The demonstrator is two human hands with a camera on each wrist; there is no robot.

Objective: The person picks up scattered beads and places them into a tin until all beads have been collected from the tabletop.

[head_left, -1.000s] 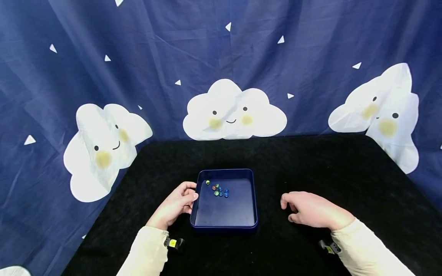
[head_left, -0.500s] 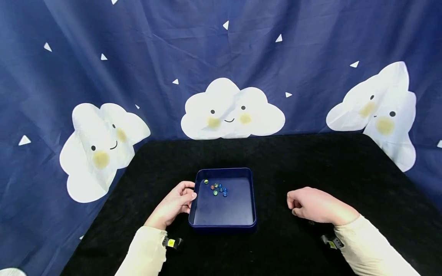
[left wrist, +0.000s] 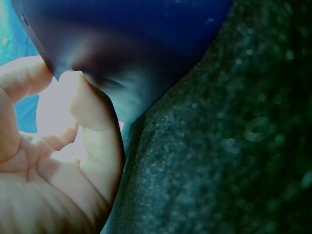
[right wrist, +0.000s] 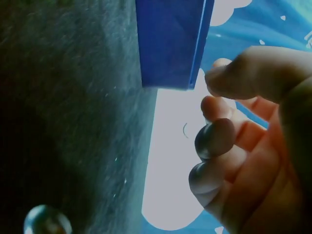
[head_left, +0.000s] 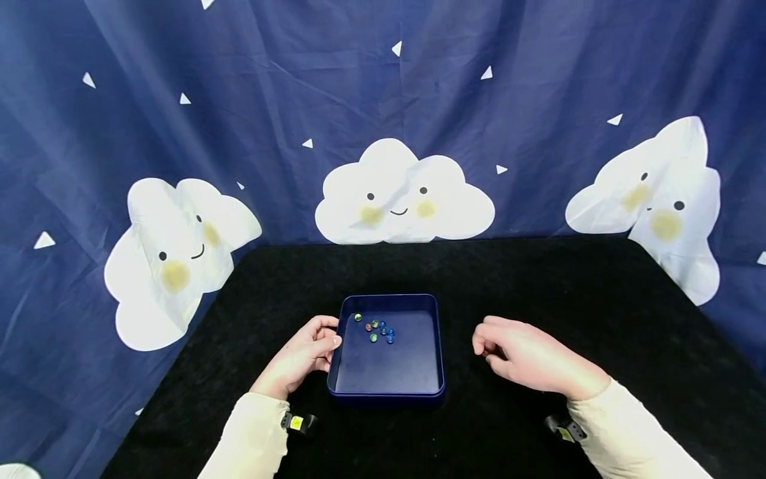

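A square navy tray [head_left: 385,369] with a raised rim lies in front of me, several small marbles [head_left: 384,330] grouped in its back left. The marbles are blue, green-yellow and reddish. My left hand [head_left: 305,352] holds the tray's left wall, its thumb on the near side, as the left wrist view also shows. My right hand [head_left: 529,356] hovers to the right of the tray, fingers curled in and thumb near the index finger. In the right wrist view the thumb [right wrist: 234,80] overlaps the index fingertip; whether a marble sits between them I cannot tell.
A loose marble [right wrist: 47,222] lies on the black cloth [head_left: 491,273] in the right wrist view, below my right hand. A blue curtain [head_left: 251,86] printed with white clouds hangs behind the table.
My right hand first drew slightly right with thumb and fingers closing together, then came back left and slightly up toward the tray. The blue marbles shifted slightly inside the tray. My left hand keeps its hold.
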